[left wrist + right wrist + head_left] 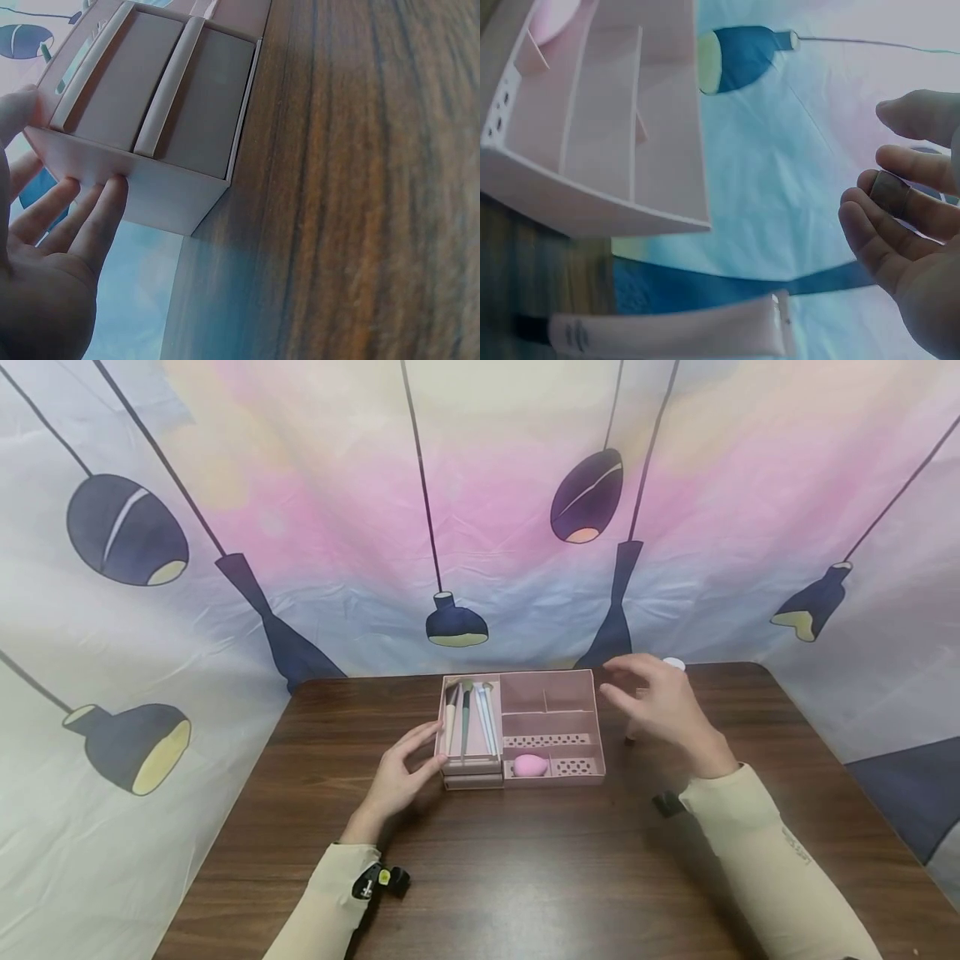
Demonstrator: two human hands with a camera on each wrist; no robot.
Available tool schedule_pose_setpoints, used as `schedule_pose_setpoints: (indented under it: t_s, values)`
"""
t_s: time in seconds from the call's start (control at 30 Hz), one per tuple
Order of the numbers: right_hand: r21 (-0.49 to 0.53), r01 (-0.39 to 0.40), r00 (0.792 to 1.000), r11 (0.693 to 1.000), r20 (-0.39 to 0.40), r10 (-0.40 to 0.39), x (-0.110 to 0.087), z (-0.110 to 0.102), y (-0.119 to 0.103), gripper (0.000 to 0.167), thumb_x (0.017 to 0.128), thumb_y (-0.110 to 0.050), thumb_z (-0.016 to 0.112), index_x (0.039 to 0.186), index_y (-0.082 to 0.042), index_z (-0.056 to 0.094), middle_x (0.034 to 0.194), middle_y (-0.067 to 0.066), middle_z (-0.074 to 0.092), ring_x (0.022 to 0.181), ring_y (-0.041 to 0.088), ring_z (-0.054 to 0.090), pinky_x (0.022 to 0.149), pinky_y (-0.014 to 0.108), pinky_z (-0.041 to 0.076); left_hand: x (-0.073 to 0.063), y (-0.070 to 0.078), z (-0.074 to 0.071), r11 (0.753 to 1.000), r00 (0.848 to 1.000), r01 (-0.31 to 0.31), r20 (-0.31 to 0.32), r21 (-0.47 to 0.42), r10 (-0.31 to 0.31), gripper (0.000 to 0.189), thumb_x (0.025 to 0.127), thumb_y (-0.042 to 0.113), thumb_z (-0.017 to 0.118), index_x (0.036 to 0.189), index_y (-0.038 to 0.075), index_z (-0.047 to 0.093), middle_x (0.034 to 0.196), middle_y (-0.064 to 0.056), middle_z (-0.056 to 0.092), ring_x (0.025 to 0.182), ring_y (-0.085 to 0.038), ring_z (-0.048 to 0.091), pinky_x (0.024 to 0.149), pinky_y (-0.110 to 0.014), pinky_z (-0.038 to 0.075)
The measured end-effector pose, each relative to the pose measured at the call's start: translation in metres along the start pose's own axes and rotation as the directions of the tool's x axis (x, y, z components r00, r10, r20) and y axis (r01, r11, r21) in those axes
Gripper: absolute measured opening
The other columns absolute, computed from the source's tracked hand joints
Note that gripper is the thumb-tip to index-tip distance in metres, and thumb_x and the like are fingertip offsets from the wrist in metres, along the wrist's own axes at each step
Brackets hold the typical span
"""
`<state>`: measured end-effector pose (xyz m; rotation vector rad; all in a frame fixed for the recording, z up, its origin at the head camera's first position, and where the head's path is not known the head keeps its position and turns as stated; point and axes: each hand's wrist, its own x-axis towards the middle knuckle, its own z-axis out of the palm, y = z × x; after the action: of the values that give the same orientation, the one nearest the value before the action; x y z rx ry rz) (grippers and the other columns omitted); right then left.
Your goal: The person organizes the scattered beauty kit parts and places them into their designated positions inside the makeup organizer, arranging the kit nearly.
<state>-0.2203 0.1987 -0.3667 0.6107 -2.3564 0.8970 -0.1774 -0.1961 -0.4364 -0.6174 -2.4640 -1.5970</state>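
Observation:
A pink desk organizer [551, 725] stands on the table. Makeup brushes [467, 718] lie on top of its left section, and a pink makeup sponge [529, 766] sits in a front compartment. My left hand [400, 777] touches the organizer's left side, thumb near the front corner; in the left wrist view its extended fingers [101, 225] rest against the side wall beside two drawers [161, 82]. To the right of the organizer, my right hand [660, 702] is raised with nothing in it, fingers loosely bent. A pink tube [667, 330] stands on its dark cap near it, mostly hidden in the head view.
Behind my right hand shows a white round top [673, 663], its lower part hidden. The brown wooden table [525, 877] reaches back to a printed cloth [337, 527] with painted lamps. The organizer stands near the table's back edge.

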Motion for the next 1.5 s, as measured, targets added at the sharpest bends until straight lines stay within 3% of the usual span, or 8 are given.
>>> schedule_pose_setpoints:
  t_s: [0.17,0.33,0.63,0.93,1.23,1.33,1.47,1.5]
  values:
    - [-0.018,-0.006,0.997,1.000,-0.075,0.005,0.003,-0.013,0.005,0.027,0.080,-0.011,0.078,0.106,-0.007,0.072,0.093,0.008,0.071,0.081,0.019,0.064,0.070,0.028,0.049,-0.001,0.001,0.000,1.000,1.000,0.009,0.000,-0.001,-0.009,0.050,0.090,0.009,0.069,0.137,-0.001,0.053,0.144,-0.022,0.048,0.132,-0.038,0.046,0.106,-0.059,0.041]
    - [-0.022,-0.028,0.995,0.999,-0.094,0.026,0.002,-0.020,0.010,0.027,0.080,-0.008,0.078,0.107,-0.005,0.072,0.099,0.009,0.071,0.081,0.019,0.063,0.079,0.033,0.057,-0.002,0.001,-0.001,1.000,1.000,0.011,0.000,0.015,-0.011,0.050,0.091,0.010,0.069,0.137,-0.001,0.053,0.144,-0.021,0.048,0.132,-0.038,0.046,0.107,-0.059,0.041]
    - [-0.054,-0.058,0.991,0.997,-0.124,0.051,-0.002,-0.029,0.024,0.029,0.080,-0.011,0.077,0.109,-0.007,0.072,0.099,0.009,0.070,0.086,0.026,0.067,0.074,0.007,0.046,-0.002,0.001,-0.001,0.999,1.000,0.028,0.010,-0.030,-0.028,0.051,0.090,0.009,0.069,0.137,-0.002,0.053,0.144,-0.023,0.046,0.130,-0.039,0.048,0.103,-0.060,0.043]
    - [-0.069,-0.153,0.987,0.986,-0.065,0.149,-0.012,-0.031,0.037,0.032,0.082,-0.017,0.077,0.112,-0.009,0.071,0.100,0.009,0.070,0.087,0.025,0.065,0.069,0.003,0.042,-0.003,0.000,-0.001,1.000,1.000,0.020,0.006,-0.016,-0.020,0.051,0.091,0.008,0.069,0.137,-0.002,0.052,0.144,-0.023,0.046,0.131,-0.039,0.047,0.103,-0.060,0.043]
    - [-0.013,-0.283,0.958,0.959,0.053,0.283,-0.024,-0.021,0.052,0.034,0.084,-0.024,0.077,0.114,-0.009,0.069,0.111,0.011,0.069,0.097,0.028,0.066,0.070,-0.004,0.041,-0.002,0.001,-0.001,1.000,1.000,0.020,0.008,-0.020,-0.020,0.051,0.091,0.008,0.069,0.137,-0.003,0.052,0.145,-0.023,0.046,0.132,-0.038,0.046,0.104,-0.059,0.042]
    - [-0.008,-0.307,0.949,0.952,0.075,0.307,-0.026,-0.018,0.056,0.035,0.085,-0.026,0.077,0.114,-0.008,0.069,0.111,0.012,0.069,0.095,0.030,0.068,0.075,0.015,0.055,-0.001,0.001,-0.001,1.000,1.000,0.021,0.008,-0.017,-0.021,0.051,0.091,0.009,0.069,0.138,-0.002,0.052,0.145,-0.023,0.045,0.132,-0.038,0.045,0.104,-0.059,0.042]
    - [-0.015,-0.357,0.926,0.934,0.128,0.356,-0.030,-0.015,0.062,0.041,0.087,-0.035,0.074,0.117,-0.009,0.068,0.117,0.014,0.068,0.100,0.033,0.067,0.081,0.042,0.055,-0.001,0.001,0.000,1.000,1.000,0.011,0.005,-0.011,-0.011,0.051,0.091,0.009,0.069,0.137,-0.002,0.053,0.144,-0.023,0.046,0.131,-0.039,0.046,0.104,-0.060,0.042]
    - [-0.008,-0.371,0.919,0.929,0.144,0.368,-0.031,-0.014,0.064,0.042,0.087,-0.038,0.073,0.118,-0.009,0.068,0.119,0.015,0.067,0.102,0.035,0.067,0.081,0.038,0.054,-0.001,0.001,0.000,1.000,1.000,0.008,0.004,-0.010,-0.008,0.051,0.091,0.009,0.069,0.137,-0.002,0.053,0.144,-0.023,0.047,0.131,-0.039,0.047,0.104,-0.060,0.042]
